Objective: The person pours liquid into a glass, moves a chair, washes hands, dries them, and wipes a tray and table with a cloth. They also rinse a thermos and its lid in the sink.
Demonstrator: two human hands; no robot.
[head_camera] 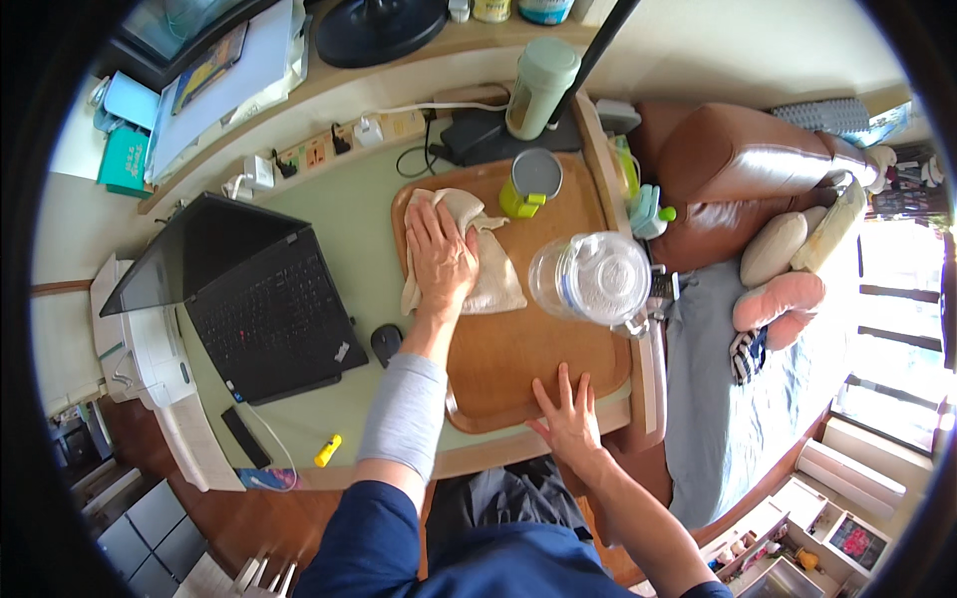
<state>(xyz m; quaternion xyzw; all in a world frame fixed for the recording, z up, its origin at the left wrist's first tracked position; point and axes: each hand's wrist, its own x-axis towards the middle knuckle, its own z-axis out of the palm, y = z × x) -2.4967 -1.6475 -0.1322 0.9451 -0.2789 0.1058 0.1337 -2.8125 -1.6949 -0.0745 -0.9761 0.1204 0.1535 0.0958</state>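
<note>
My left hand (441, 250) presses flat on a beige cloth (493, 276), which lies bunched over the left side of a brown wooden tray (523, 359). Fingers spread, my right hand (572, 418) rests on the tray's near edge and holds nothing. A clear lidded pitcher (591, 276) stands at the right side of the tray, its handle towards me. Farther back on the tray is a yellow-green cup with a grey lid (534, 179).
Left of the tray are a black mouse (386, 344) and an open laptop (277, 321). A pale green bottle (542, 90) stands behind the tray, near a power strip (314, 155). A yellow object (327, 451) lies near the desk's front edge. Right of the desk is a brown leather sofa (740, 157).
</note>
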